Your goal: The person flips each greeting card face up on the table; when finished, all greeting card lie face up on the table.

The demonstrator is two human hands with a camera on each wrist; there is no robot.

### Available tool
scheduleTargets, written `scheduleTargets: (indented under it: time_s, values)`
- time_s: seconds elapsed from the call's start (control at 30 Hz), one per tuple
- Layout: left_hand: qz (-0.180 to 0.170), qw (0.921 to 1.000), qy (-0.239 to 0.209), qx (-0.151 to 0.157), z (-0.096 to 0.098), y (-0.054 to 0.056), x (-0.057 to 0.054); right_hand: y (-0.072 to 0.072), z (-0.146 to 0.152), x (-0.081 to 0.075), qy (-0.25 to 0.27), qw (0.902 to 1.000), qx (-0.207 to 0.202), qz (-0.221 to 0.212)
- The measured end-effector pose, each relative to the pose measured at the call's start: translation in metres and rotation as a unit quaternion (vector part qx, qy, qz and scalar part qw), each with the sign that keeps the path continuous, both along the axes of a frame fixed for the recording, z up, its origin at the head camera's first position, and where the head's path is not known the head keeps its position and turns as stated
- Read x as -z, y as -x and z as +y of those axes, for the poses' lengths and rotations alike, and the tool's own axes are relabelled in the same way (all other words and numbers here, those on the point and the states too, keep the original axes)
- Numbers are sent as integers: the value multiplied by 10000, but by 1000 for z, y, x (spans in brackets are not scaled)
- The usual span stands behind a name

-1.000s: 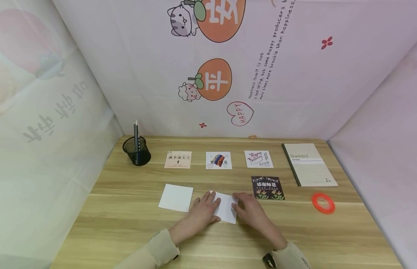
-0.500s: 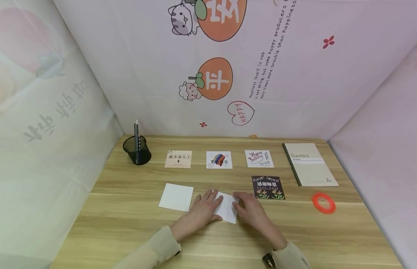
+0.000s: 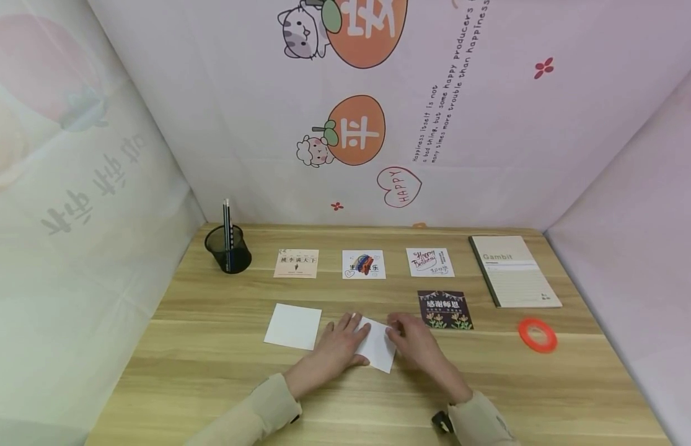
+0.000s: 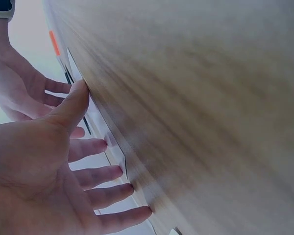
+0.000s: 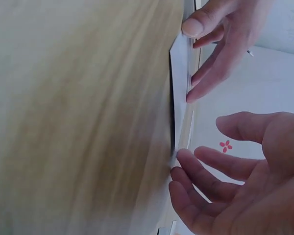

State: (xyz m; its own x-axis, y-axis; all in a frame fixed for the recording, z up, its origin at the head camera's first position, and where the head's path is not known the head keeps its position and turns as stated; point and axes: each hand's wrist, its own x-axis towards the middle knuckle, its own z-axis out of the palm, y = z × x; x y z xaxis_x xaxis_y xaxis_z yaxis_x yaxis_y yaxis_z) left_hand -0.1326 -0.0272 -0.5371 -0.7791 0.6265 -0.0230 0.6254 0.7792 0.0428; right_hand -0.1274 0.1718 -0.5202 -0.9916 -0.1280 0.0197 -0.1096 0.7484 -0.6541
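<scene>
A white paper square (image 3: 378,348) lies at the middle of the table. My left hand (image 3: 335,348) rests on its left side, fingers spread and nearly straight, thumb at the near edge. My right hand (image 3: 419,344) is at its far right corner. The right wrist view shows the right hand (image 5: 255,181) with loosely bent fingers close to the paper's edge and the thumb held apart; whether the fingertips touch the paper is unclear. To the left lies another white square (image 3: 293,326). A dark card with flowers (image 3: 445,310) is beyond the right hand.
Three printed cards, a peach one (image 3: 296,264), a colourful one (image 3: 364,264) and a birthday one (image 3: 431,262), line the back. A mesh pen cup (image 3: 228,251) stands back left. A notebook (image 3: 515,272) and a red tape roll (image 3: 537,336) lie on the right.
The right fingers have drawn slightly back from the top of the white square, and its right side has shifted a little. My left hand has stayed nearly still on it.
</scene>
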Motion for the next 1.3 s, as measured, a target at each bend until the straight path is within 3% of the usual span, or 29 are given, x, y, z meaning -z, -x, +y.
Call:
scheduleTargets:
  time_s: [0.17,0.37,0.6,0.93,1.07,1.3]
  values:
    - [-70,10000,-1,-44,0,0,-2,5,3,-3,314,9990,197,-256]
    - [-197,9998,-42,13,-1,-1,-4,10,8,-2,1229,9902,307,-583]
    - [-401,9991,-131,92,-3,0,-4,13,14,0,1750,9813,187,-781]
    - [-644,9938,-901,119,-10,-1,-9,1,20,0,951,9940,-514,171]
    - [-631,9916,-1122,140,-11,-2,-11,-3,23,-1,774,9906,-866,729]
    - [-373,9916,-1200,304,-14,-1,-11,-3,24,1,725,9789,-945,1663]
